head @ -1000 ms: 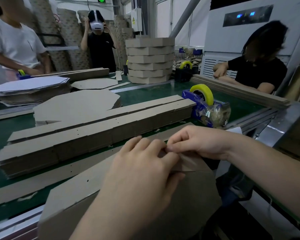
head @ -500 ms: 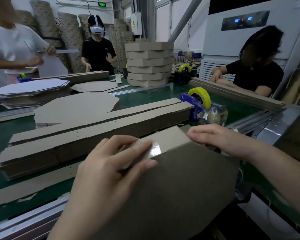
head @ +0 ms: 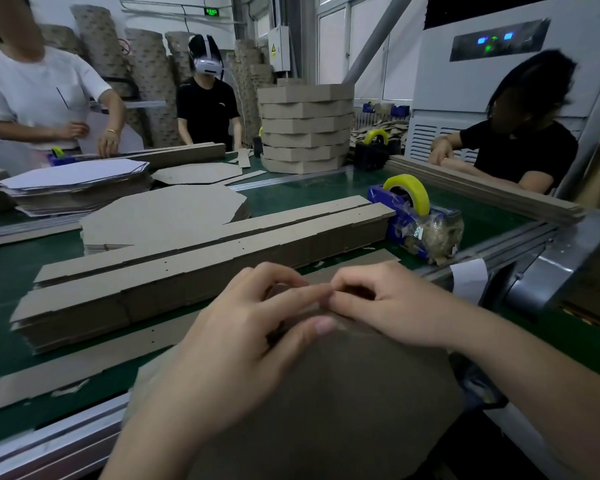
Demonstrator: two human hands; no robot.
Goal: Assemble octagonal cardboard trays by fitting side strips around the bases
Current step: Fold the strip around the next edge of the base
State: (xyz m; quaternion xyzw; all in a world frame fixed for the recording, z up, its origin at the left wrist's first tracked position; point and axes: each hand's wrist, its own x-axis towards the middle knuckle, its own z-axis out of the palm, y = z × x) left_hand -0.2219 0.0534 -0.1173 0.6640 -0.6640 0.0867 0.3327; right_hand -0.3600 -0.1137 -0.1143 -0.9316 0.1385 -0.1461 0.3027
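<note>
We see the tray (head: 326, 410) tipped up at the near edge of the worktop (head: 309, 195), its broad brown face turned toward us and both hands meeting at its top edge. The left hand (head: 236, 348) lies over the upper left of that face: its fingers curl over the far edge and its thumb presses flat on the near side, so it grips the tray. The right hand (head: 388, 306) comes in from the right with its fingers bent, pinching the same edge. The fingertips of the two hands touch. What they nip between them is too blurred to make out.

The tray is plain matte greyboard, with angled corners and a straight folded rim.

Just beyond the hands lie the side strips (head: 187, 275), long flat bands of the same board in two thick bundles side by side, notched along the edges and dotted with small holes. Behind them sits a low pile of octagonal bases (head: 160, 216). One loose strip (head: 84, 365) lies flat on the green mat, between the bundles and the worktop's metal rail.

To the right of the bundles stands a blue tape dispenser (head: 413, 220) with a yellow roll. Further back we see finished trays (head: 305, 133) stacked in a tall column.
</note>
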